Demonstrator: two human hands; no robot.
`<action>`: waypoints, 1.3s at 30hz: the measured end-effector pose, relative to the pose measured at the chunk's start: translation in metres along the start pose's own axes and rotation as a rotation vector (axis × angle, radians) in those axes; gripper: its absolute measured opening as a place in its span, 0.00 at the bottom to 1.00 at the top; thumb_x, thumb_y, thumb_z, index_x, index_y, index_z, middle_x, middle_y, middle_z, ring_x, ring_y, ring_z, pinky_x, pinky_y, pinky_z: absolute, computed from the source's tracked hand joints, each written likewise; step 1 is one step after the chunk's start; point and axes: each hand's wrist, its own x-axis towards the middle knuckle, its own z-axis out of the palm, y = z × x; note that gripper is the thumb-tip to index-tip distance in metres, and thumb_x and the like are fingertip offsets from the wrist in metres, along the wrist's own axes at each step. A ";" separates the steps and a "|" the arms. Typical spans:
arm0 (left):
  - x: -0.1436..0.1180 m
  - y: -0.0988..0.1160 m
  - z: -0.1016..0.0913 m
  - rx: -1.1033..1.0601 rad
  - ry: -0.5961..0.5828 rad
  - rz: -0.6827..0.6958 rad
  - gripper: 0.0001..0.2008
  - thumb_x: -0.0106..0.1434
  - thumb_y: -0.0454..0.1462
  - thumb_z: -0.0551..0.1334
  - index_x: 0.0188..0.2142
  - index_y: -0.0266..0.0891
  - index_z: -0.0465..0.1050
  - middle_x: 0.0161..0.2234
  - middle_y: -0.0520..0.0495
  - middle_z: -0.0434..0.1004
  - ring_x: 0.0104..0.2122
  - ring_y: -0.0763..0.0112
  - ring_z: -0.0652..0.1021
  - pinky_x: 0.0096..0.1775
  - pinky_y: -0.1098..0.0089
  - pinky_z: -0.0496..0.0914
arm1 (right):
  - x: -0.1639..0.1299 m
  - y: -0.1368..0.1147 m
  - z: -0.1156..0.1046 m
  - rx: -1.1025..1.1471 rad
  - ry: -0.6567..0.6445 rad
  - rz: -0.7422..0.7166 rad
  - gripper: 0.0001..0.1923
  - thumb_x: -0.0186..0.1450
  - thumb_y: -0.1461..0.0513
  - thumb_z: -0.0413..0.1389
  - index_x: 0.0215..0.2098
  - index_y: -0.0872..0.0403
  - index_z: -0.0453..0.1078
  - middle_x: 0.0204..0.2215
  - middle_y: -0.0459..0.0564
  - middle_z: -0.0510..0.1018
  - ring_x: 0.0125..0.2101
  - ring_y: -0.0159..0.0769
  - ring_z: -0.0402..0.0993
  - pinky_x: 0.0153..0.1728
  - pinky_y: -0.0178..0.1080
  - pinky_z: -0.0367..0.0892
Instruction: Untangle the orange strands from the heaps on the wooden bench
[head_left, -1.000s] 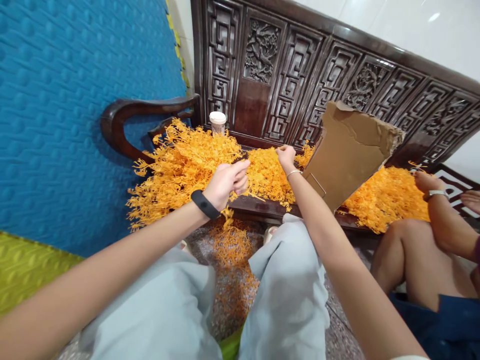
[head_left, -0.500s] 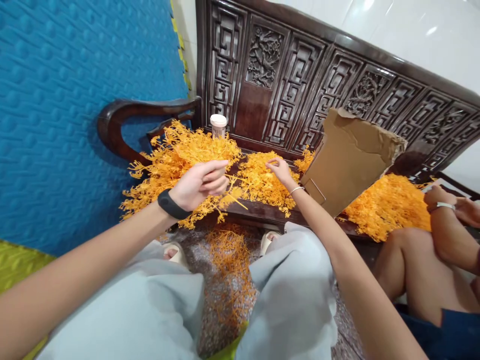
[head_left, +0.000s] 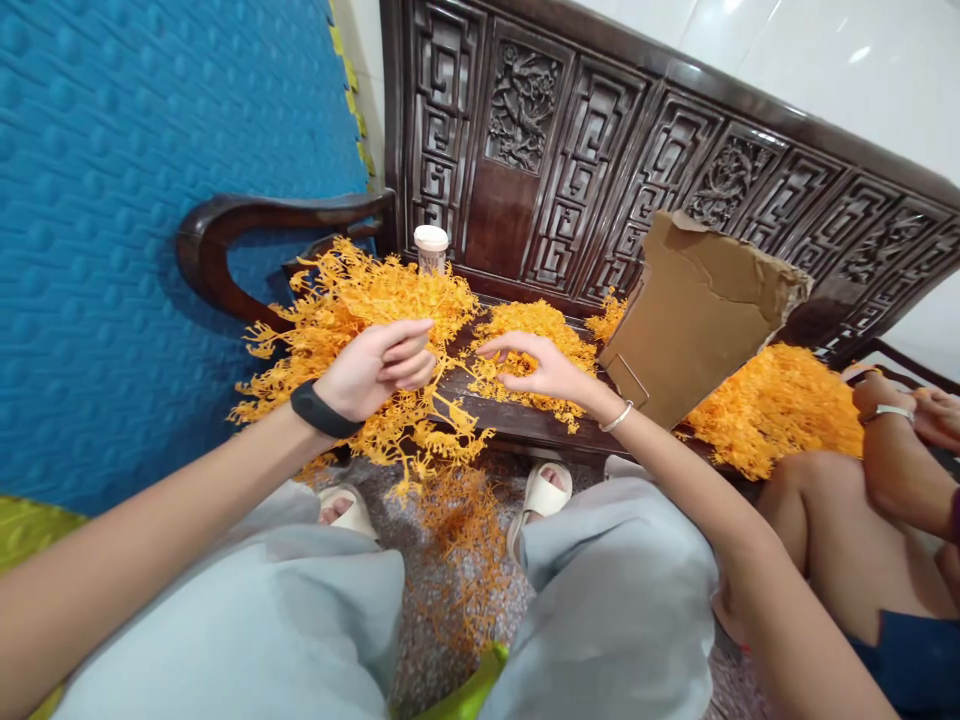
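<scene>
My left hand (head_left: 382, 368), with a black band on its wrist, is closed with fingers curled round an orange plastic foliage sprig (head_left: 439, 432). Its branching fronds hang below the fist; the gripped part is hidden. Just right of it, my right hand (head_left: 541, 366) is open, thumb and fingers apart, with nothing visible between them. A smaller heap of orange foliage (head_left: 544, 325) lies on the bench behind my right hand. Behind and beside my left hand rises a larger foliage pile (head_left: 337, 300).
A dark carved wooden bench (head_left: 502, 225) spans the view. On it stand a lidded cup (head_left: 431, 248) and a leaning cardboard box (head_left: 697, 310). Another foliage heap (head_left: 780, 410) lies near a seated person's knee (head_left: 802, 490). Orange scraps (head_left: 465, 540) litter the floor between my feet.
My right hand has moved left toward my left hand, and its fingers have spread from a near pinch. The sprig's fronds now hang lower and spread wider below my left hand.
</scene>
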 end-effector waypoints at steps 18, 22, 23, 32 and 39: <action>0.006 -0.005 -0.007 0.015 -0.016 0.028 0.26 0.63 0.34 0.48 0.09 0.39 0.47 0.05 0.55 0.41 0.10 0.79 0.54 0.18 0.74 0.56 | -0.004 0.018 0.012 -0.352 -0.029 -0.086 0.07 0.64 0.60 0.48 0.35 0.53 0.67 0.33 0.49 0.73 0.36 0.33 0.66 0.41 0.38 0.59; 0.006 -0.004 -0.008 0.011 0.005 0.016 0.26 0.63 0.34 0.49 0.09 0.38 0.47 0.06 0.55 0.41 0.10 0.80 0.54 0.18 0.74 0.56 | -0.005 0.019 0.010 -0.285 0.079 -0.005 0.05 0.61 0.61 0.50 0.31 0.54 0.66 0.30 0.48 0.72 0.34 0.33 0.66 0.40 0.38 0.59; 0.005 -0.004 -0.008 0.025 -0.005 0.027 0.26 0.63 0.34 0.49 0.09 0.38 0.47 0.06 0.55 0.41 0.10 0.80 0.54 0.18 0.74 0.56 | -0.005 0.020 0.009 -0.254 0.133 0.027 0.04 0.61 0.61 0.51 0.30 0.54 0.65 0.30 0.48 0.72 0.33 0.32 0.66 0.39 0.38 0.60; 0.005 -0.018 0.008 0.291 -0.129 -0.016 0.26 0.61 0.34 0.54 0.08 0.39 0.50 0.07 0.55 0.45 0.10 0.80 0.54 0.17 0.74 0.54 | 0.002 0.060 -0.002 0.048 0.588 0.526 0.04 0.52 0.63 0.51 0.21 0.56 0.62 0.22 0.44 0.68 0.25 0.29 0.64 0.30 0.34 0.61; -0.016 -0.007 0.028 0.300 -0.160 0.026 0.26 0.60 0.31 0.55 0.07 0.38 0.53 0.07 0.54 0.49 0.11 0.81 0.55 0.16 0.74 0.53 | -0.031 0.121 -0.033 -0.013 0.974 0.878 0.04 0.51 0.64 0.50 0.23 0.57 0.64 0.20 0.44 0.68 0.24 0.29 0.65 0.29 0.35 0.63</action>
